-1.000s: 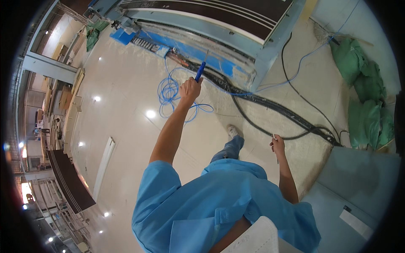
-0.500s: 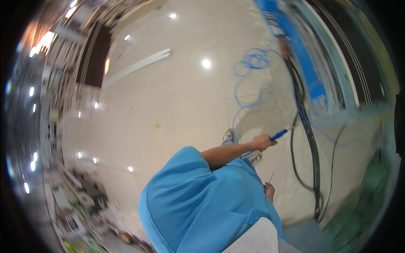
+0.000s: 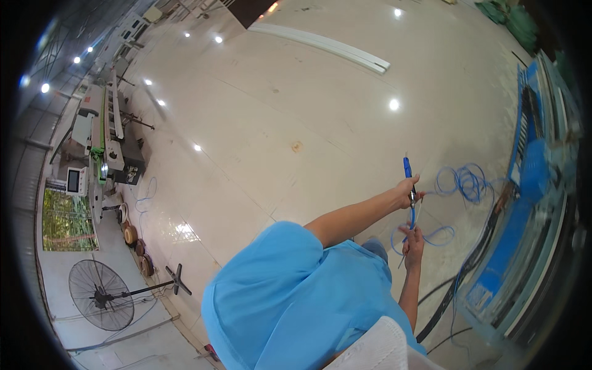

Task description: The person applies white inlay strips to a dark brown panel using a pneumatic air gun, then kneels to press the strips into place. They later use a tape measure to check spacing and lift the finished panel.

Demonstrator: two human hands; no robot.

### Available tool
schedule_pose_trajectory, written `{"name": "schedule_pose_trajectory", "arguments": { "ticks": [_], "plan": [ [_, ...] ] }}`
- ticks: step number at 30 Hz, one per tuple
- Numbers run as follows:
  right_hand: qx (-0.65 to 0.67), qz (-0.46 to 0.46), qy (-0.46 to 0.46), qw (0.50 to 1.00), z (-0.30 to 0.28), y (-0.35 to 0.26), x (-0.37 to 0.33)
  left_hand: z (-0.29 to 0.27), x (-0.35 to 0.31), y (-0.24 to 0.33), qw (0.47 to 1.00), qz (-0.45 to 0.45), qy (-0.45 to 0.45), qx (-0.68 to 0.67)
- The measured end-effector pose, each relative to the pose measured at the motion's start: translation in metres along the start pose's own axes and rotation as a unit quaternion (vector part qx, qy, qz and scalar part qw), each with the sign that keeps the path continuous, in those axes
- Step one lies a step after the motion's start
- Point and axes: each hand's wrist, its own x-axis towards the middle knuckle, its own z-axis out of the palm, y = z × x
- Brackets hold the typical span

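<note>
My left hand (image 3: 406,192) is closed around a blue air blow gun (image 3: 407,166), its thin tip pointing away from me. Below the grip, a metal fitting joins the gun to a blue air hose (image 3: 412,214). Just nearer to me, my right hand (image 3: 414,244) has its fingers pinched at the hose below the fitting. A thin, pale rod-like piece shows at these fingers, too small to name. The hose loops past the right hand and lies in a loose coil (image 3: 467,183) on the floor to the right.
On the right stands a blue-and-grey machine frame (image 3: 493,271), with thick black cables (image 3: 459,287) along its foot. Long white strips (image 3: 327,44) lie on the floor far ahead. A pedestal fan (image 3: 102,295) and a green-and-white machine (image 3: 102,132) are at the left.
My view has swung rightward relative to the room. My right hand has come up from my side to the hose, close beside the left, which still grips the blow gun.
</note>
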Motion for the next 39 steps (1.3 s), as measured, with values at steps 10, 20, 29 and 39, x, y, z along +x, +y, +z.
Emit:
{"name": "schedule_pose_trajectory", "arguments": {
  "ticks": [10,20,29,39],
  "plan": [
    [-0.086,-0.044,0.204,0.974,0.009,0.047,0.255,-0.172,0.004,0.258,0.81,0.222,0.116,0.53],
    [-0.494,0.147,0.297,0.803,-0.013,0.048,0.438,-0.465,-0.145,0.267,0.846,0.139,0.511,0.057],
    [-0.331,0.243,0.083,0.908,0.307,-0.061,0.681,-0.464,-0.102,0.331,0.886,0.035,0.455,-0.085],
    [-0.408,0.047,-0.224,0.884,0.742,-0.151,0.804,-0.467,-0.126,0.829,0.873,0.333,0.351,0.065]
  ]
}}
